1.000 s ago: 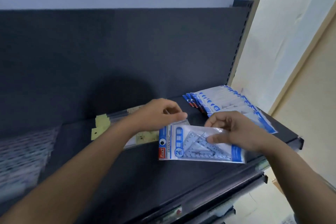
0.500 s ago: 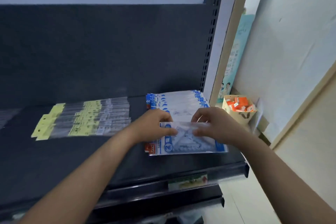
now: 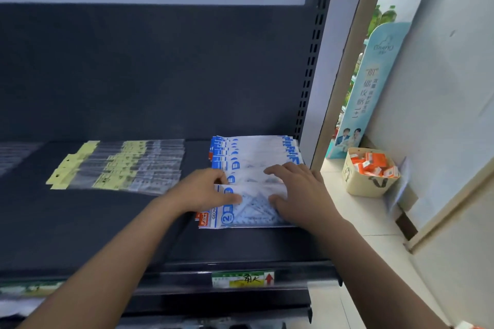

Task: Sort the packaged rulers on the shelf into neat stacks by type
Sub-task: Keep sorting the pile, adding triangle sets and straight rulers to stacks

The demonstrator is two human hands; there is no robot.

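A blue-and-white set-square pack [image 3: 248,212] lies at the front of a row of several matching packs [image 3: 254,152] on the right end of the dark shelf [image 3: 107,235]. My left hand [image 3: 203,192] grips the front pack's left part, thumb on top and fingers curled over its far edge. My right hand [image 3: 299,192] lies flat with spread fingers, pressing on the front pack and the one behind it. Several clear ruler packs with yellow tags [image 3: 120,165] lie overlapped to the left.
The shelf's perforated upright [image 3: 310,67] and a wall close off the right side. Beyond it, a beige box of orange packets [image 3: 370,171] sits on a ledge beside a tall printed sign [image 3: 371,83]. A price label [image 3: 243,278] marks the shelf's front edge.
The set-square pack has gone down onto the shelf at the front of its row. My right hand has flattened on top of it, and the view has swung right.
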